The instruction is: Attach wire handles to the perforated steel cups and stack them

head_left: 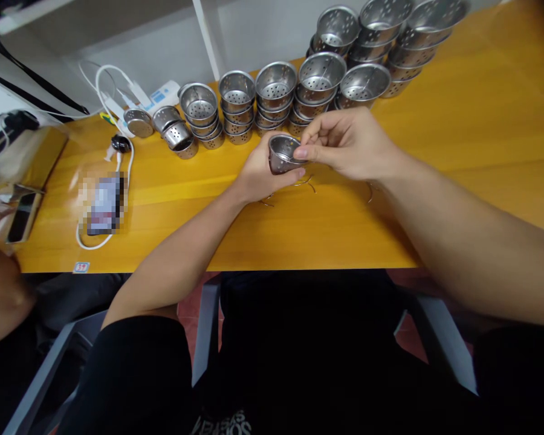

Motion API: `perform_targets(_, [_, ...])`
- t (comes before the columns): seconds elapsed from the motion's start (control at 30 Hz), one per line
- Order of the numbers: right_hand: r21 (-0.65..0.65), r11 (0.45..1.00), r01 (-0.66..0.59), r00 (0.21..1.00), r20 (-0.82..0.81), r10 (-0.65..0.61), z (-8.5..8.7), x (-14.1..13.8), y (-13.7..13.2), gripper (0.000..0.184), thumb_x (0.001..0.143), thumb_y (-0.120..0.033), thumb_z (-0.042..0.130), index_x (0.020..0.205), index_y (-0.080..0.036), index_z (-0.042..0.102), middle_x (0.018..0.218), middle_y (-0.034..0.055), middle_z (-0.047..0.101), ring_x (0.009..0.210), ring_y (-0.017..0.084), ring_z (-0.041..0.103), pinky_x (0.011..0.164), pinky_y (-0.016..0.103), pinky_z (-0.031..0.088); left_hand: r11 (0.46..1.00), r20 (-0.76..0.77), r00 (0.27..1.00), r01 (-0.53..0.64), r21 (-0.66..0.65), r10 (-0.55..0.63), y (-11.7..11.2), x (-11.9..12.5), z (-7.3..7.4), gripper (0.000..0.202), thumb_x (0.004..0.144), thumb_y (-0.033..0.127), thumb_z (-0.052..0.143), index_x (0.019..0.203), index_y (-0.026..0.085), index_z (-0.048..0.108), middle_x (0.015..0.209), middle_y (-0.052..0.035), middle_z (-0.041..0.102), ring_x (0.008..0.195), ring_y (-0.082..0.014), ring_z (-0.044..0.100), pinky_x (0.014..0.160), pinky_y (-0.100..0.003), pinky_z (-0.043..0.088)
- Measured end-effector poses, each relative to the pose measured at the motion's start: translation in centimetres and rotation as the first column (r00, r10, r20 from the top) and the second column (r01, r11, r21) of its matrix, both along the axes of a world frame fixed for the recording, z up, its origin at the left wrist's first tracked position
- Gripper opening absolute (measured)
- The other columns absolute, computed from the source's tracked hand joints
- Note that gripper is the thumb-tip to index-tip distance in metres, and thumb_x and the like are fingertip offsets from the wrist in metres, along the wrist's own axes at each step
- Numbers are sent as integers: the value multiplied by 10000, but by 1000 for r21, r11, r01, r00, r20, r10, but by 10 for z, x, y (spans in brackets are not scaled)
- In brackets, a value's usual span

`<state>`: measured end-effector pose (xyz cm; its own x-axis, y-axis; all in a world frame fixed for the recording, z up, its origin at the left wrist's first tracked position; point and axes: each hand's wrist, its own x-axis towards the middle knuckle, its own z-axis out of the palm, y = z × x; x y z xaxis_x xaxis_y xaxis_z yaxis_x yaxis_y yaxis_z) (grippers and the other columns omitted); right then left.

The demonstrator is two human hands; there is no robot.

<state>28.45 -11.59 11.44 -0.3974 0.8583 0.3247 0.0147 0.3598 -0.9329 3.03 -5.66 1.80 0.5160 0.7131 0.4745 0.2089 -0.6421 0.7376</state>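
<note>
A small perforated metal cup (281,158) is gripped from the left by my left hand (257,172), tilted a little with its mouth facing up. At its right rim, the thumb and forefinger of my right hand (340,142) are pinched together. Whatever lies in that pinch is too small to make out. Under and beside the hands, several thin bent wires (309,182) lie on the yellow wooden table (299,235).
Stacks of perforated metal cups (238,96) line the back, with taller stacks (381,36) at the right. To the left are a phone (105,205) on a white cable, a power strip (163,96) and another person's arm (2,290).
</note>
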Motion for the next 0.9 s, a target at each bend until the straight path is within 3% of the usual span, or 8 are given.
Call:
perform_targets(0.1, [-6, 1000, 19, 1000, 2, -19, 0, -2, -2, 640, 790, -856, 1258, 945, -365, 878, 839, 19, 800, 811, 244, 624, 724, 462, 650, 999, 7, 1000, -5, 31, 5, 0, 1, -3, 719, 1043, 437, 1041, 1603, 253, 628, 1464, -97, 781, 1336, -289, 819, 1235, -537, 715])
perform_targets(0.27, [-6, 999, 33, 999, 17, -33, -2, -2, -4, 613, 823, -841, 1249, 968, -372, 881, 880, 14, 814, 830, 245, 655, 755, 459, 662, 1000, -13, 1000, -1, 23, 1, 4, -1, -7, 746, 1067, 516, 1027, 1631, 274, 604, 1484, -95, 764, 1342, -286, 805, 1248, -545, 698])
perform_targets(0.43, [-14, 1000, 12, 1000, -2, -12, -7, -1, -1, 561, 821, -765, 1279, 973, -394, 886, 869, 18, 805, 858, 288, 708, 787, 505, 667, 999, 3, 1000, -3, -33, 3, 1, 1, 1, 767, 1022, 539, 1060, 1595, 255, 636, 1449, -97, 776, 1310, -300, 838, 1248, -571, 721])
perform_targets(0.6, [-14, 1000, 22, 1000, 3, -22, -8, -1, 0, 540, 815, -774, 1275, 961, -408, 907, 874, 24, 820, 831, 290, 672, 828, 548, 682, 992, 41, 999, -16, -122, 22, -3, 3, 7, 715, 988, 524, 1084, 1518, 259, 684, 1378, -77, 805, 1245, -281, 854, 1216, -558, 743])
perform_targets(0.9, [3, 1000, -1, 1000, -16, 2, -10, -2, 3, 647, 791, -851, 1261, 942, -337, 898, 822, 28, 782, 732, 225, 594, 716, 465, 541, 995, 18, 999, -29, -96, 31, -5, 3, 12, 749, 957, 480, 1091, 1537, 267, 668, 1406, -72, 818, 1273, -282, 859, 1201, -537, 749])
